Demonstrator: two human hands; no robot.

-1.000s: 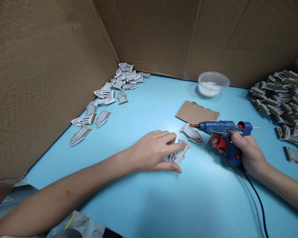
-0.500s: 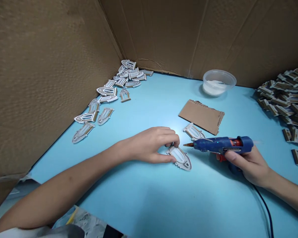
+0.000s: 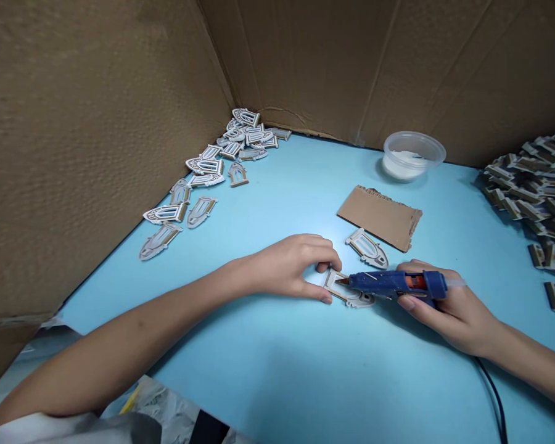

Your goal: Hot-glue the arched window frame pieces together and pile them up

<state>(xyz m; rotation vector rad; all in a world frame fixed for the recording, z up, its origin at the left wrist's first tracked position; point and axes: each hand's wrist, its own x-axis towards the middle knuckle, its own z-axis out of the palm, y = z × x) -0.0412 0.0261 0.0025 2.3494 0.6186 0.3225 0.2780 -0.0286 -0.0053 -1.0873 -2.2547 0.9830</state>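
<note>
Head view: blue hot glue gun [image 3: 393,282] held low over a white-and-tan arched card frame [image 3: 337,285]

The left hand [image 3: 289,268] is curled nearly closed, thumb and fingertips [image 3: 324,297] pinching the frame's near end on the pale blue tabletop [image 3: 259,385]. The right hand [image 3: 451,311] wraps firmly around the gun, its brass nozzle [image 3: 341,281] just over the frame (any contact is too small to tell). A low nozzle and steady pinch look right, since the pinch should stop the frame sliding. A second arched frame [image 3: 366,248] lies just beyond, near a torn brown cardboard scrap [image 3: 380,217].
</note>
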